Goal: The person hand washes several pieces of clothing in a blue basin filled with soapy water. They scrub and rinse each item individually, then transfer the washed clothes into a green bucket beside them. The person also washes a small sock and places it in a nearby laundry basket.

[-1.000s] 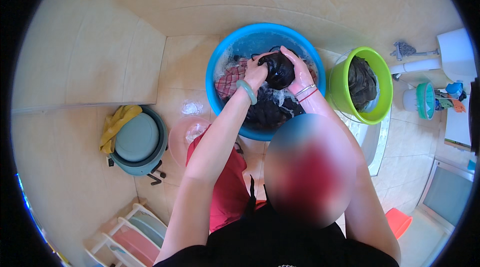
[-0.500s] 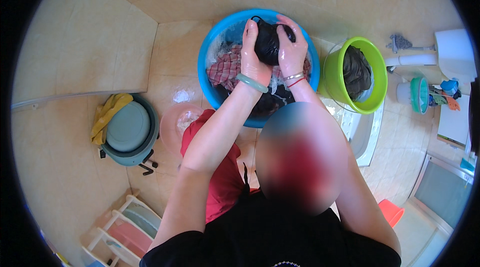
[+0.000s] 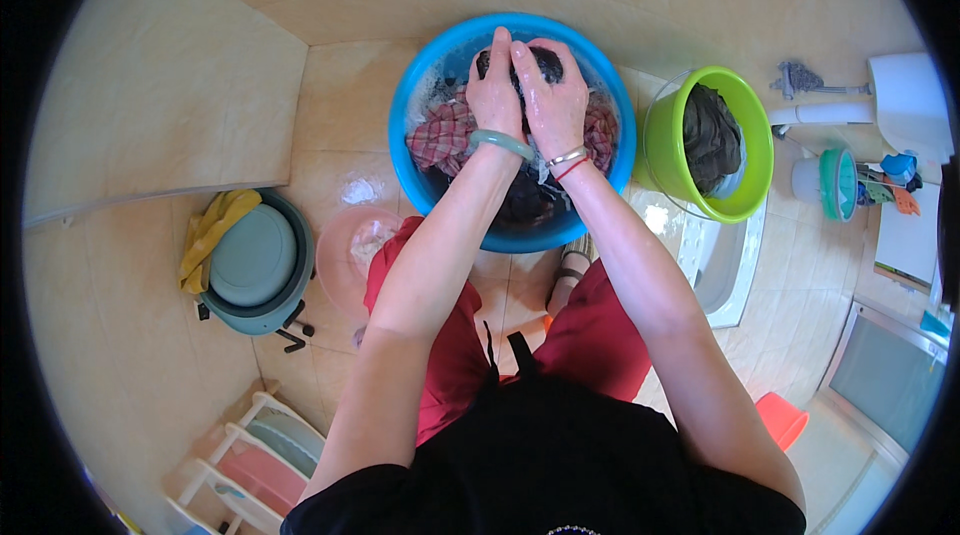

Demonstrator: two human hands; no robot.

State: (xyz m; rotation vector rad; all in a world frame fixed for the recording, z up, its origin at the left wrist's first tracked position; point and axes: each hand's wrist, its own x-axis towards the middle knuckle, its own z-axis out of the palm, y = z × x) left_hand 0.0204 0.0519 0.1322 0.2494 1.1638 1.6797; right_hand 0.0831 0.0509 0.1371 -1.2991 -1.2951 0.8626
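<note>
Black garment [image 3: 545, 63] now pressed at the blue basin's [image 3: 420, 85] far side, your left hand [image 3: 495, 95] and right hand [image 3: 548, 100] clenched on it, scrubbing.

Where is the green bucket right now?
The green bucket stands on the tiled floor at the person's right, next to the blue basin, with dark cloth inside it.

Bright even daylight, sharp focus, heavy fisheye edge bending.
</note>
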